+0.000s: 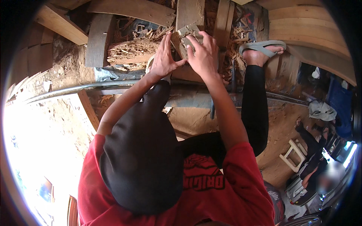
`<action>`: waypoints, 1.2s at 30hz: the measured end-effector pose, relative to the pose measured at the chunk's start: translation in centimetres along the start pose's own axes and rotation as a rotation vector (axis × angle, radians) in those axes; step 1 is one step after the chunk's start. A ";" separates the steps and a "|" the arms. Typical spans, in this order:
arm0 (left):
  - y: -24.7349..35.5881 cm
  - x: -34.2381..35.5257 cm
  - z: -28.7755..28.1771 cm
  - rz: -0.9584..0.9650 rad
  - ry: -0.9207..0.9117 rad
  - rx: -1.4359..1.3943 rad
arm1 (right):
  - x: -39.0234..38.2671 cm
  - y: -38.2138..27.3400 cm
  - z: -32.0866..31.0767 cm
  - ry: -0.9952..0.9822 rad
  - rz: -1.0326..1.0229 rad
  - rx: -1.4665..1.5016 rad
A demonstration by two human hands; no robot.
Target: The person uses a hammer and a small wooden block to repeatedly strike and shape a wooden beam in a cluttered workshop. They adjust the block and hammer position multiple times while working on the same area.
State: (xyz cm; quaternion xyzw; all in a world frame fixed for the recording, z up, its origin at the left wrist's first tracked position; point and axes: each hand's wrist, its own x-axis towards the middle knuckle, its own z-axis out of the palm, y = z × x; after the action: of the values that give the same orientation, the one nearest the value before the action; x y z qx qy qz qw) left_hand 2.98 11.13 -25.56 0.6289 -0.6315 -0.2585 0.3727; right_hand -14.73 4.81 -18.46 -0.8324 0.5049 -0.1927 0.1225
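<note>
Both my hands are held over a wooden block (175,40) with a rough, splintered top. My left hand (164,60) is at the block's left side, its fingers stretched out and its thumb spread toward the right hand; nothing is in it. My right hand (204,56) hovers at or touches the block's right part, fingers apart and slightly bent. Whether its fingertips press on the wood I cannot tell. Under my hands, the block's lower part is partly hidden. A long plank (190,13) lies just beyond the block.
Splintered wood chips (132,51) heap to the left of the block. Several planks (100,39) lie around. A metal pipe (83,86) crosses in front. My sandalled foot (262,51) rests at the right. A wooden stool (294,155) and a seated person (313,150) are farther right.
</note>
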 end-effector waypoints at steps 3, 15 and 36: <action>-0.3 -0.1 0.1 -0.015 -0.003 -0.025 | 0.5 -0.7 0.2 -0.041 -0.048 -0.066; -0.2 1.2 -1.4 -0.001 -0.045 -0.108 | 0.9 3.4 0.3 0.094 0.061 0.182; 4.3 6.2 -5.0 -0.345 -0.480 0.426 | -25.6 16.5 9.2 -0.150 0.595 0.395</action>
State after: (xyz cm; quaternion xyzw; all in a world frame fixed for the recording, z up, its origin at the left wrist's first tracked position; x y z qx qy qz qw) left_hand 4.80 6.03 -18.26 0.7110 -0.6254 -0.3206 0.0253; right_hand -34.36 20.07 -38.29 -0.6212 0.6678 -0.1807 0.3681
